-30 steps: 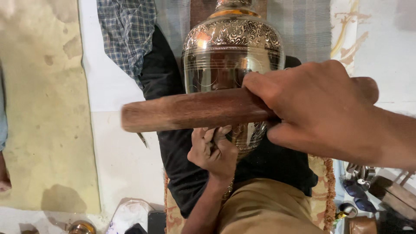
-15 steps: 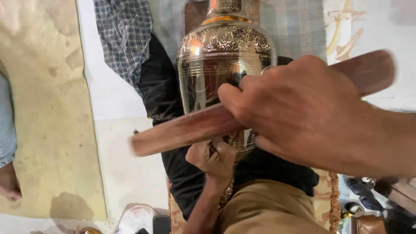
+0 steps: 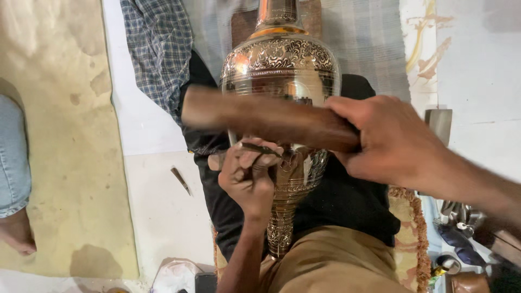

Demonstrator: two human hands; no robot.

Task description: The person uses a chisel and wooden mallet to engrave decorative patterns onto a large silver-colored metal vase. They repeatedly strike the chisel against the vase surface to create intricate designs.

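Observation:
An engraved metal vase lies on a black cloth over my lap. My left hand is closed around a thin dark chisel and presses its tip against the vase's belly. In my right hand is a brown wooden mallet stick, lying level across the vase just above the chisel and blurred by motion.
A spare small chisel lies on the white floor to the left. A checked cloth is at the top left, beside a tan mat. Another person's foot rests at the left edge. Small tools and tins sit at the lower right.
The wooden stick was level, swung up tilted with its far end raised, and has come back down level over the chisel. My left hand has stayed on the vase.

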